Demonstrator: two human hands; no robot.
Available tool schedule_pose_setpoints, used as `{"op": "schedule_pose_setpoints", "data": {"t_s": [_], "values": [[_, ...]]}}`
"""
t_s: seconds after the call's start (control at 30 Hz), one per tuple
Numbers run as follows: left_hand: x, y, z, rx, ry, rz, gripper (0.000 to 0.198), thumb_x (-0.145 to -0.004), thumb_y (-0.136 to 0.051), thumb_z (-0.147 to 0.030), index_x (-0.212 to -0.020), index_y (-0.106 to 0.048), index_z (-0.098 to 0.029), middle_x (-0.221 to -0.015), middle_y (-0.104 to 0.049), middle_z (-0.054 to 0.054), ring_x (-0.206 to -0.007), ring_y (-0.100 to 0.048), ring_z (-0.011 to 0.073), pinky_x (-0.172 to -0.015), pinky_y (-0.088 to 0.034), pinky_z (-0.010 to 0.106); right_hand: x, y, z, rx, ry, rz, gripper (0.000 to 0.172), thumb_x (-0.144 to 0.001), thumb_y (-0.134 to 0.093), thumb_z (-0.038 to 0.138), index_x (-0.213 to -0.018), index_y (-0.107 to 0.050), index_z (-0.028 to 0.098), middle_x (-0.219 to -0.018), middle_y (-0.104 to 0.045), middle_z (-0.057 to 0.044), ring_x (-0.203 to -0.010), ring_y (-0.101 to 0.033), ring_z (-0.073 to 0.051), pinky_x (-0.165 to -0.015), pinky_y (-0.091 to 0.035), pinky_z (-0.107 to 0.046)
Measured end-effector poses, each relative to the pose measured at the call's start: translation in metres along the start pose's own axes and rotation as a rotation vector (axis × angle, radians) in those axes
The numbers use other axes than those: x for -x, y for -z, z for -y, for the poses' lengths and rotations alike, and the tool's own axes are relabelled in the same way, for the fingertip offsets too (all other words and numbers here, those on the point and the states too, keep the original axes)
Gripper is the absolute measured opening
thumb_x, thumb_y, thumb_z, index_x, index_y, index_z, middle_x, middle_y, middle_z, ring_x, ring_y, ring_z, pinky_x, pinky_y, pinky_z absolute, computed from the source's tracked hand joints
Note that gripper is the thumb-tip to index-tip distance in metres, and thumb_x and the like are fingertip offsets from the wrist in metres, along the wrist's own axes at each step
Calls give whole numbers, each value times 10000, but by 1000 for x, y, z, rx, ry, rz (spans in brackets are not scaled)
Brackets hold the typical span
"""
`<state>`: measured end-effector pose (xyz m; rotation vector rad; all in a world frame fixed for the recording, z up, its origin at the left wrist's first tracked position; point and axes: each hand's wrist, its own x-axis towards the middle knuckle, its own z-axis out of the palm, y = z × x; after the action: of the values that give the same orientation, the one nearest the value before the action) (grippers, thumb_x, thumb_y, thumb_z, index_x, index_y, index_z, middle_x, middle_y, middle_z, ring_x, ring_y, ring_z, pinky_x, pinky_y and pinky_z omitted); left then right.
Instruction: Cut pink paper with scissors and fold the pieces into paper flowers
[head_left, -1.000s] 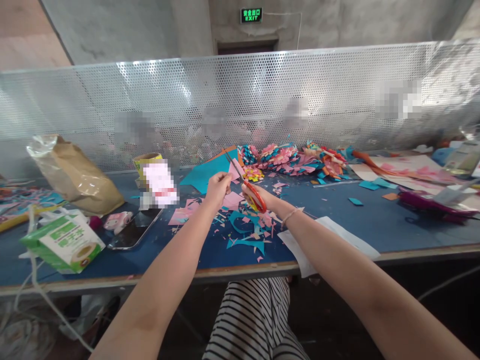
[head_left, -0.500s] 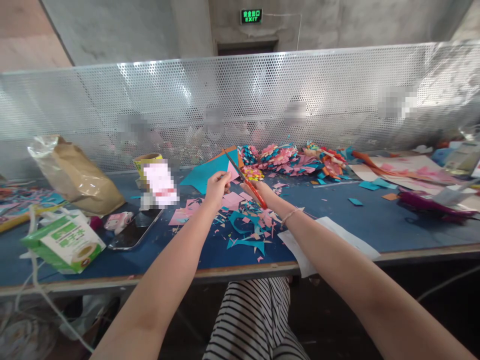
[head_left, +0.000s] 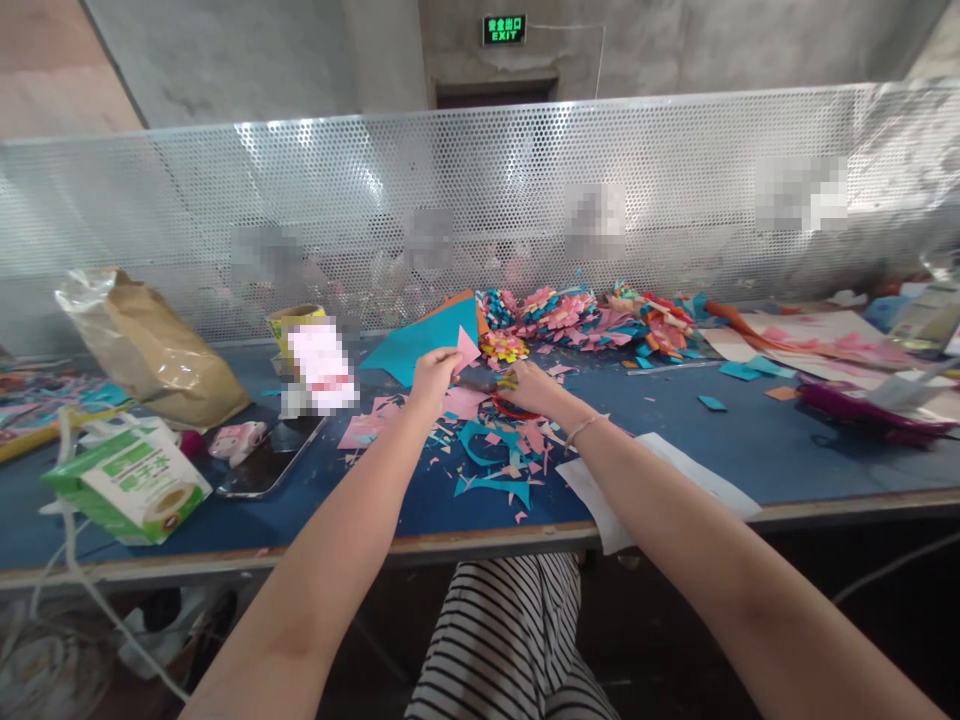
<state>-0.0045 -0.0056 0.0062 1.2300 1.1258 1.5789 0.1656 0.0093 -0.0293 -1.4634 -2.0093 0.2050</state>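
A small pink piece of paper (head_left: 468, 348) with a pointed top is pinched between the thumb and fingers of my left hand (head_left: 435, 378). To its right, my right hand (head_left: 531, 388) is closed around a pair of scissors (head_left: 480, 384). Their dark blades point left, low over the scraps, and the red handle is partly covered by my fingers. Under and in front of both hands lie pink and blue paper scraps (head_left: 491, 490). Blue paper sheets (head_left: 420, 345) lie behind my left hand, and a yellow and pink paper flower (head_left: 504, 346) sits just beyond the scissors.
Several folded-paper bundles (head_left: 559, 310) line the back by a perforated metal screen (head_left: 480, 170). On the left stand a brown paper bag (head_left: 161, 345), a green and white box (head_left: 135, 485) and a phone (head_left: 274, 460). A white sheet (head_left: 675, 480) and purple item (head_left: 870, 405) lie right.
The scissors have swung down from pointing up beside the pink paper to lying nearly level, blades leftward. My right hand has turned with them; my left hand has barely moved.
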Motion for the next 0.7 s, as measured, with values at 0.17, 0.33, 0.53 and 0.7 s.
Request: {"op": "schedule_pose_setpoints", "data": {"t_s": [0.17, 0.33, 0.53, 0.7], "values": [[-1, -1, 4, -40, -19, 69, 152, -588, -644, -173, -737, -619, -149, -657, -589, -6, -553, -505, 78, -509, -400, 196, -4, 5, 12, -284, 93, -78, 306, -751, -517, 376, -932, -563, 134, -973, -584, -103, -894, -534, -184, -794, -400, -299], [-2, 0, 7, -117, -91, 117, 169, -591, -665, -207, -703, -549, -158, -603, -561, -16, -507, -497, 85, -475, -390, 200, -5, 6, 20, -512, 178, -69, 230, -759, -471, 360, -795, -568, 154, -747, -570, -20, -685, -506, -127, -669, -391, -261], [-1, -1, 8, -158, -110, 177, 116, -602, -656, -188, -658, -562, -150, -604, -567, 0, -517, -505, 91, -484, -397, 206, -4, 9, 21, -521, 169, -96, 186, -730, -479, 320, -690, -561, 158, -641, -513, 4, -614, -453, -114, -614, -351, -250], [2, -3, 6, -173, -82, 191, 100, -604, -665, -180, -641, -583, -137, -602, -580, 12, -496, -492, 84, -494, -390, 210, -2, 12, 24, -501, 147, -73, 184, -726, -472, 304, -659, -556, 155, -619, -515, 4, -590, -452, -113, -593, -338, -248]]}}
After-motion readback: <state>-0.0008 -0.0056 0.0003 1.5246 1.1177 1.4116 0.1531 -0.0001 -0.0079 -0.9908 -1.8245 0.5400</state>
